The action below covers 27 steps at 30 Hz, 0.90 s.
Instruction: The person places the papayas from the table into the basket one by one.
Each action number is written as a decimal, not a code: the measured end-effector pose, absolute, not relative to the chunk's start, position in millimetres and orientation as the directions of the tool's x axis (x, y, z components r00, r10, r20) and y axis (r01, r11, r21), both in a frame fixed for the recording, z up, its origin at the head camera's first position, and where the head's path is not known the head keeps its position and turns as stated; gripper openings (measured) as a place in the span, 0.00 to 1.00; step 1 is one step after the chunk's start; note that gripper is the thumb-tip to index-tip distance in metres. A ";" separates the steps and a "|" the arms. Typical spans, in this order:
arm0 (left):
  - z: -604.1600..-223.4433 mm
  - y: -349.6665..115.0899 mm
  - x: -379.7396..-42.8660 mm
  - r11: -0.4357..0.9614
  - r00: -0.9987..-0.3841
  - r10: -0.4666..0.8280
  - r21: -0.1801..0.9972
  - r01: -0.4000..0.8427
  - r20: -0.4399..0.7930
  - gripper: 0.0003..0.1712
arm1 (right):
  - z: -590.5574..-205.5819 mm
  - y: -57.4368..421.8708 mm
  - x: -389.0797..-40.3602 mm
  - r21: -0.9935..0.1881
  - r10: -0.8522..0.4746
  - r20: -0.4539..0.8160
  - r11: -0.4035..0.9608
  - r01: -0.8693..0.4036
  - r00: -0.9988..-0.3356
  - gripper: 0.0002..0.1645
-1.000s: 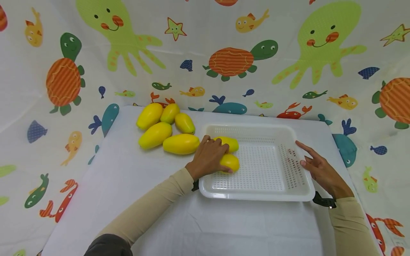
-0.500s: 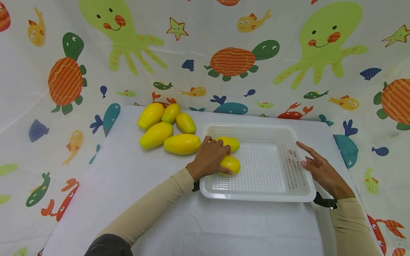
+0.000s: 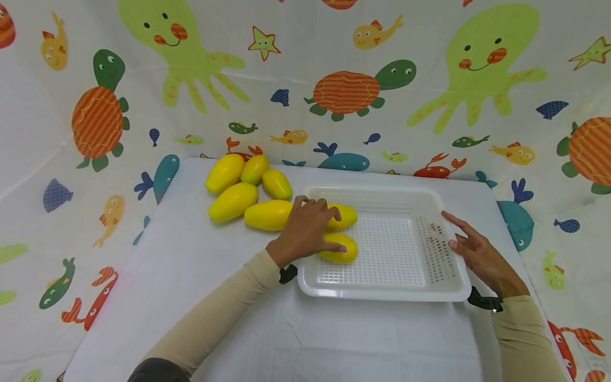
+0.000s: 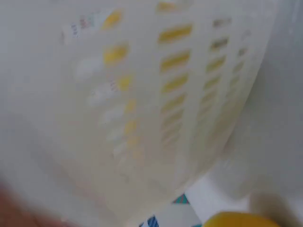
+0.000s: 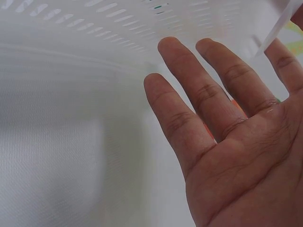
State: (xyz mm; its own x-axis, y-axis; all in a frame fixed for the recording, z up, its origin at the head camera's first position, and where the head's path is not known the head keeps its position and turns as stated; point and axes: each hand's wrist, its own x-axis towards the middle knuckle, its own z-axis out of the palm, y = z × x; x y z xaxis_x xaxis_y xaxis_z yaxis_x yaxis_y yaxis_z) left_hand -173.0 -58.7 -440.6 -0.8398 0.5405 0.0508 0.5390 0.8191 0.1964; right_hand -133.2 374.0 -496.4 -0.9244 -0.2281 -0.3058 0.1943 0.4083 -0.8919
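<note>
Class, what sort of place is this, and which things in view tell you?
Probably indoors, perhaps a staged tabletop work area: a curtain printed with sea animals backs a white table bearing a plastic basket and yellow fruit.

A booth-like spot: sea-animal fabric (image 3: 305, 48) around a white-covered table (image 3: 391, 339).

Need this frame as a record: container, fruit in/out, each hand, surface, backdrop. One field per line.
container: white perforated basket
fruit in: two; back yellow fruit and front yellow fruit, both at the basket's left end
fruit out: five yellow fruits, left of the basket
left hand: over the basket's left end, gripping nothing; contact with the fruit unclear
right hand: outstretched at the basket's right rim
surface: white table
backdrop: sheet printed with sea animals
</note>
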 end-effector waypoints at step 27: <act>-440.7 -180.8 -203.2 0.743 -0.929 0.351 0.568 0.354 0.118 0.38 | -494.3 372.4 -134.5 -0.886 -0.216 -0.321 0.411 0.212 -0.922 0.43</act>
